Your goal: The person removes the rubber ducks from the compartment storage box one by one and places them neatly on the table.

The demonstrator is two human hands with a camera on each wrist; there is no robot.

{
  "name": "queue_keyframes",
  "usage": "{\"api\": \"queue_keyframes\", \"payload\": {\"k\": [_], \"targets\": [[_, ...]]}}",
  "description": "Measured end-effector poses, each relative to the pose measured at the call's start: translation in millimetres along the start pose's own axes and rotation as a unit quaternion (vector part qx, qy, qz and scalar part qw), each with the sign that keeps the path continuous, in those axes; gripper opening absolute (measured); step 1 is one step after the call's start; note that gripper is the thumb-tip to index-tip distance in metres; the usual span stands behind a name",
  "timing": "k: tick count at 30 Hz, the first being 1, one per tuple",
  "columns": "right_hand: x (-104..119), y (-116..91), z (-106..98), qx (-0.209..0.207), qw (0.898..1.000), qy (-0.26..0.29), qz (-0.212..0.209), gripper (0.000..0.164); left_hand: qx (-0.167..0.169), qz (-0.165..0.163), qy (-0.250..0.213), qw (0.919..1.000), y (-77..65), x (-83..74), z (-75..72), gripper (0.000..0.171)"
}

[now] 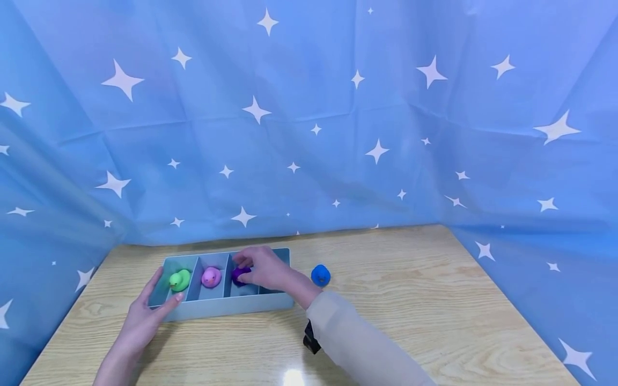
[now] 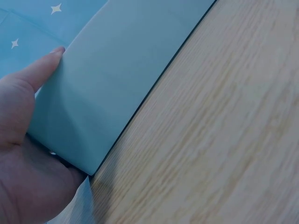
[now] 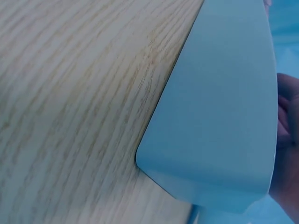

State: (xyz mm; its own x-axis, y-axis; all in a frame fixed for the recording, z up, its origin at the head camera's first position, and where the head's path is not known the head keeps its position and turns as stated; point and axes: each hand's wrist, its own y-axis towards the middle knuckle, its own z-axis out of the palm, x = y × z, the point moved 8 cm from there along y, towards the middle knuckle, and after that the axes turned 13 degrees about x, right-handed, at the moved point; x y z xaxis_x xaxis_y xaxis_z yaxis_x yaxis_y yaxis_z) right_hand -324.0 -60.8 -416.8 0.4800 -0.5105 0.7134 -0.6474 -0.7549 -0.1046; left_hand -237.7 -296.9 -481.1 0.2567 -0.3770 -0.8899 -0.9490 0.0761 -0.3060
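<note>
A light-blue divided box stands on the wooden table, its compartments in a row. My left hand grips the box's left end, thumb over the front rim and fingers along the side; in the left wrist view the thumb lies at the box's edge. A green toy duck sits in the leftmost compartment and a pink toy duck in the one beside it. My right hand reaches into the third compartment and holds a purple toy duck, partly hidden by the fingers.
A blue toy duck stands on the wooden table, just right of the box. Blue cloth with white stars hangs behind the table and at both sides. A black device shows under the right sleeve.
</note>
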Motion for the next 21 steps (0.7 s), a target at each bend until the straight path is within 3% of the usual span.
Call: {"api": "queue_keyframes", "payload": {"k": [13,21], "targets": [[6.6,9.3,0.8,0.049,0.996,-0.08,0.001,0.045,-0.009,0.011,-0.002,0.9999,-1.5,-1.5,-0.6,0.105],[6.2,16.4,2.2,0.043,0.993,-0.113,-0.005,0.038,-0.01,0.007,0.003,0.9999,-1.0,-0.5,-1.7,0.105]]}}
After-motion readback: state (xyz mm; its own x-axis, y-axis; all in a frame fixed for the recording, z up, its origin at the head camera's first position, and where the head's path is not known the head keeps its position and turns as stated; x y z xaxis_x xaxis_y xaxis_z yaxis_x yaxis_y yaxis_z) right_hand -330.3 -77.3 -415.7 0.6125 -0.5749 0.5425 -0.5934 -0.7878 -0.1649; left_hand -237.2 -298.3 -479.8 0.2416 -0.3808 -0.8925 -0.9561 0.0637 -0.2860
